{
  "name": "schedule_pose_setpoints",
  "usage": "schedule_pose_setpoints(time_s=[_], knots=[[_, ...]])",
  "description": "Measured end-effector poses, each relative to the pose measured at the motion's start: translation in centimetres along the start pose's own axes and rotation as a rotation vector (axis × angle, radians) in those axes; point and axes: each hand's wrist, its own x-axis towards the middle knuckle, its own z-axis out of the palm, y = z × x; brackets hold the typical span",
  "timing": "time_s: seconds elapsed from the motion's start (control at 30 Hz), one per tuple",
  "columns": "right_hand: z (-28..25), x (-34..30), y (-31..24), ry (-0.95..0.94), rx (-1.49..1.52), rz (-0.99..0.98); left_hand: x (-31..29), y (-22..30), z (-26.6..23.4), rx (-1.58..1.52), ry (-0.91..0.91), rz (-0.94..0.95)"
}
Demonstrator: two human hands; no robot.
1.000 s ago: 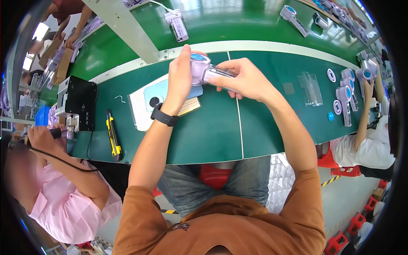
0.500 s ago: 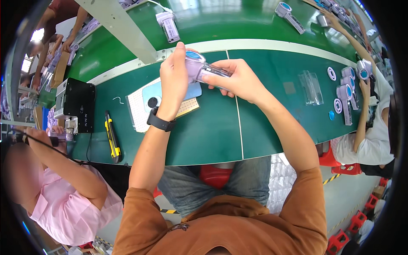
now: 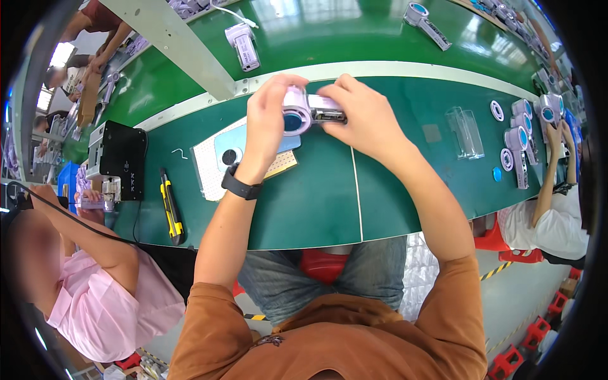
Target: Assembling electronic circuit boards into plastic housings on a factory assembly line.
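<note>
Well right of the right hand [image 3: 364, 117]: clear plastic case [image 3: 465, 132], rectangular, lying flat on the green table [image 3: 304, 209]. Just below the left hand [image 3: 266, 123], beside its wrist: small tan label strip [image 3: 283, 166], partly hidden. Beyond the left hand, well apart: long white label [image 3: 245, 54].

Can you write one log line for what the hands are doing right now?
left hand: grips round end of small lilac plastic device with blue lens | right hand: holds its handle | under: green table

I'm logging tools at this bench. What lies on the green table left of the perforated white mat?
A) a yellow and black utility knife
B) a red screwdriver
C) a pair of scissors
A: a yellow and black utility knife lies on the green table, left of the perforated white mat.
</note>
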Motion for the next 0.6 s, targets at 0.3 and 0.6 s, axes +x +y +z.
schedule_pose_setpoints(time_s=[0.3, 0.6], knots=[[1.2, -0.4, -1.1, -0.074, -0.164, 0.04, -0.8, 0.2, 0.7, -0.003, 0.123, 0.125], [1.4, -0.5, -1.6, -0.128, -0.212, 0.068, -0.5, -0.4, 0.3, -0.081, 0.069, 0.072]])
